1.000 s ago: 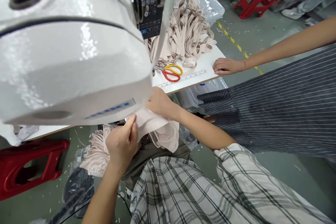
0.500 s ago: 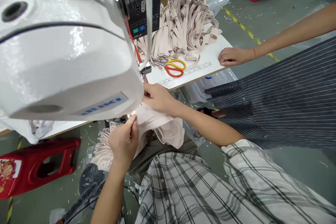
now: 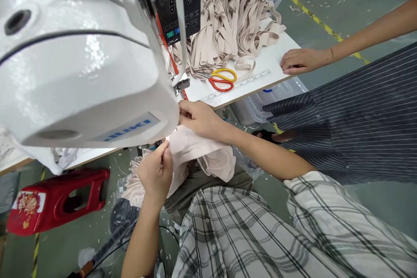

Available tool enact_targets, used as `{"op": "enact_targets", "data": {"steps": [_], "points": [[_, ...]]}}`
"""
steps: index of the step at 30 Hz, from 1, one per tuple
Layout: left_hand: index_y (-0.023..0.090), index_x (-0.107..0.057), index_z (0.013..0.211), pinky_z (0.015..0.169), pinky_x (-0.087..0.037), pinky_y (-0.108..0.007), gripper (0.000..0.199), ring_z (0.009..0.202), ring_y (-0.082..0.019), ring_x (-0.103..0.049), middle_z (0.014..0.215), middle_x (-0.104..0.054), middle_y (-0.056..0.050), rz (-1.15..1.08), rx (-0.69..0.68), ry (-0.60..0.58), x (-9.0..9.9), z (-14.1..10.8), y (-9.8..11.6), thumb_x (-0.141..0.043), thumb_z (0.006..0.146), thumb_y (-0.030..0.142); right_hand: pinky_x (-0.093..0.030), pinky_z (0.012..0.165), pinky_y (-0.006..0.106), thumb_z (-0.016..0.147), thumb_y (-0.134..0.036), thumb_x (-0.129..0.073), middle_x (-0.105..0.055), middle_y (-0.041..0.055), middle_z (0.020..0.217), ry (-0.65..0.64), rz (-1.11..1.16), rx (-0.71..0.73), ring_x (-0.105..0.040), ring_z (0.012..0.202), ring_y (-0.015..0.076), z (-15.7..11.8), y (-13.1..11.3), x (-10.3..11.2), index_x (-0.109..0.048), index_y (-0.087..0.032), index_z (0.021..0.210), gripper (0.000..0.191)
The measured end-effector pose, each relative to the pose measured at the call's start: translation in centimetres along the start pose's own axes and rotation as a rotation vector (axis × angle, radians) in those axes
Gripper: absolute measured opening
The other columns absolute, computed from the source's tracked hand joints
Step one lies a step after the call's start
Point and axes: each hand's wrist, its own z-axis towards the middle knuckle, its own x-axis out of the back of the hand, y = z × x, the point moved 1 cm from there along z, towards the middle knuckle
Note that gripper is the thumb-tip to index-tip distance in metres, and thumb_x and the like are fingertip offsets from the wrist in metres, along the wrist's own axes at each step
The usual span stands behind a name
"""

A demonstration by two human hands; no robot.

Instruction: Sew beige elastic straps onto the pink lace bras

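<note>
A pale pink fabric piece (image 3: 192, 144) stretches between my hands, below the head of a white sewing machine (image 3: 97, 91). My left hand (image 3: 156, 169) pinches its near left edge between thumb and fingers. My right hand (image 3: 203, 119) is closed on the upper right part, its fingertips partly hidden by the machine head. Lace-trimmed pink fabric (image 3: 220, 163) hangs down over my lap, with more gathered lace (image 3: 135, 182) to the left. The needle area is hidden behind the machine head.
On the white table (image 3: 273, 63) lie scissors (image 3: 223, 80), a ruler (image 3: 241, 84) and a heap of beige strips (image 3: 224, 30). A co-worker's hand (image 3: 304, 61) rests at the table edge. A red stool (image 3: 61, 202) stands at left; a plastic box (image 3: 254, 106) sits below the table.
The camera view has shifted slightly, so the surroundings appear displaced. Both my hands keep their hold on the fabric in nearly the same place beside the machine.
</note>
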Motion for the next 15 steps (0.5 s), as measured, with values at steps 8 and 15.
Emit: {"op": "enact_targets", "data": {"steps": [8,15], "points": [[0.022,-0.077,0.105,0.076,-0.054,-0.024,0.024,0.082,-0.017,-0.074,0.099,-0.080,-0.005,-0.069,0.116,0.021,0.20,-0.03,-0.01,-0.057,0.094,0.025,-0.030,0.063,0.025,0.090,-0.029,-0.056,-0.063,-0.0016,0.075,-0.006,0.012,-0.036,-0.044,0.063,0.0099,-0.11,-0.31,-0.05,-0.068,-0.017,0.095,0.018],[0.021,-0.077,0.102,0.081,-0.055,-0.025,0.023,0.092,-0.018,-0.074,0.100,-0.079,-0.004,-0.205,0.275,-0.021,0.45,0.18,-0.07,-0.056,0.094,0.024,-0.034,0.063,0.024,0.090,-0.031,-0.058,-0.058,-0.0036,0.072,0.011,0.134,-0.099,-0.047,0.064,0.0101,-0.54,-0.28,-0.58,-0.065,-0.018,0.093,0.015]]}}
